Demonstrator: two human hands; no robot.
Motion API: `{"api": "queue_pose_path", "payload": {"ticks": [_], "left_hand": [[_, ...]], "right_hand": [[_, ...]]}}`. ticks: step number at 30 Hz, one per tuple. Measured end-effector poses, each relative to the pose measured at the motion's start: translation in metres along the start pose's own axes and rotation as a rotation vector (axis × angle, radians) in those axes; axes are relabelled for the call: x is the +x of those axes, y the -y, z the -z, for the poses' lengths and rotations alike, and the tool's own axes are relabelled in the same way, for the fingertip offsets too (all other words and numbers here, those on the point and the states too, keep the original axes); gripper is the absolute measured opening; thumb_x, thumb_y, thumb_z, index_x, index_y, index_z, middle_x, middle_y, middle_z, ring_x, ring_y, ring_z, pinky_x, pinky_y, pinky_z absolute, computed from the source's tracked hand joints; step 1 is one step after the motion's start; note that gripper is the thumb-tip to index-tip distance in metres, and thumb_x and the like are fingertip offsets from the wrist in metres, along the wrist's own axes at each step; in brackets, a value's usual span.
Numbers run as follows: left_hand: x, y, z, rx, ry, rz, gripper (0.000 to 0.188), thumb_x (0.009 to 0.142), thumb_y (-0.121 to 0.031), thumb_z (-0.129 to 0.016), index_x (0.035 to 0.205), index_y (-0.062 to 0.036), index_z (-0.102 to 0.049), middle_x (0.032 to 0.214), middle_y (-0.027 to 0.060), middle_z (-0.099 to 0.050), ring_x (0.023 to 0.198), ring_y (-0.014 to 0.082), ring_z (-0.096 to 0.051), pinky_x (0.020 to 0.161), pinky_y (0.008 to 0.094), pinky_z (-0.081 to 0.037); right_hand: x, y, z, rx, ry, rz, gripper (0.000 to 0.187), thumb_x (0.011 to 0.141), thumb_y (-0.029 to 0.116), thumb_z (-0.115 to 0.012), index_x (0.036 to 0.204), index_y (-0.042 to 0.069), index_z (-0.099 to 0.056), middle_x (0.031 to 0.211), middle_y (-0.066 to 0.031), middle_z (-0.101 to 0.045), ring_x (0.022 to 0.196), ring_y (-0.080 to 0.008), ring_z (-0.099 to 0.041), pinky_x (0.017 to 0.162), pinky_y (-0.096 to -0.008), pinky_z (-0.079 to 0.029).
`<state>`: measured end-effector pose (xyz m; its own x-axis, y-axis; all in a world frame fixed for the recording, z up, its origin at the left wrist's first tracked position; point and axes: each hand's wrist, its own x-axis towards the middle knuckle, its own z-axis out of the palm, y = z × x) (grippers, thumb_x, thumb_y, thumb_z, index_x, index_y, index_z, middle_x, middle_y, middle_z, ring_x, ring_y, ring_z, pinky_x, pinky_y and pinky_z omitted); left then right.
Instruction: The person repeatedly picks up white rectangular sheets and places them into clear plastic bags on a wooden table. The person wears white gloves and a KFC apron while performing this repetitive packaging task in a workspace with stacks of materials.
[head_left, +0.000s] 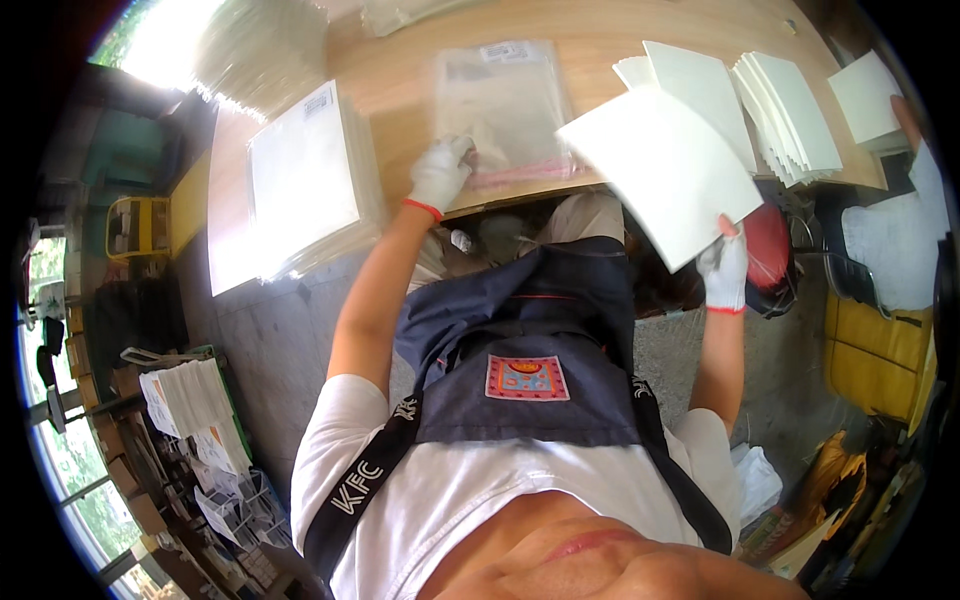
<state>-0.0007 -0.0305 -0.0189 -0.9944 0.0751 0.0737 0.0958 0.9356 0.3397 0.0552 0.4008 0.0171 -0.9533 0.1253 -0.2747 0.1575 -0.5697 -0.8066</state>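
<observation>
A workshop, I'd say: pale wooden table (pixel 390 115), clear plastic packets (pixel 305 170) stacked on its left, white rectangular sheets (pixel 795 115) right.

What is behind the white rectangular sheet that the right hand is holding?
Beyond the held sheet, a stack of white sheets shows on the light-brown wooden table. Part of this stack and of the table's front edge is covered; anything else directly behind cannot be seen.

Your wood-toned table (pixel 597 55) carries a flat pile of clear plastic sleeves (pixel 505 100). Left of that pile, you have a thick stack of clear-wrapped packs (pixel 305 165); right of it, white sheets (pixel 700 90), then a fanned white stack (pixel 795 115) farther right.
</observation>
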Motion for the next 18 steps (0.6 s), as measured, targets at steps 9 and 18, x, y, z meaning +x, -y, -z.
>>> {"api": "queue_pose_path", "payload": {"ticks": [9, 18], "left_hand": [[-0.014, 0.016, -0.006, -0.265, -0.131, -0.086, 0.034, 0.074, 0.000, -0.052, 0.104, -0.0129, -0.060, 0.105, 0.0059, -0.061, 0.099, 0.0293, -0.057, 0.081, 0.0403, -0.048], [-0.023, 0.007, -0.001, -0.309, -0.107, 0.028, 0.031, 0.076, -0.001, -0.052, 0.102, -0.0148, -0.063, 0.094, 0.0044, -0.061, 0.080, 0.0255, -0.059, 0.070, 0.0342, -0.049]], "right_hand": [[-0.045, -0.091, -0.031, 0.049, 0.356, -0.377, 0.052, 0.083, 0.018, -0.058, 0.130, 0.000, -0.043, 0.117, -0.0099, -0.059, 0.092, -0.0148, -0.064, 0.068, -0.0239, -0.055], [-0.058, -0.130, -0.046, 0.018, 0.052, -0.318, 0.027, 0.091, 0.015, -0.051, 0.115, 0.004, -0.046, 0.077, -0.0119, -0.062, 0.042, -0.0159, -0.054, 0.033, -0.0267, -0.039]]}}
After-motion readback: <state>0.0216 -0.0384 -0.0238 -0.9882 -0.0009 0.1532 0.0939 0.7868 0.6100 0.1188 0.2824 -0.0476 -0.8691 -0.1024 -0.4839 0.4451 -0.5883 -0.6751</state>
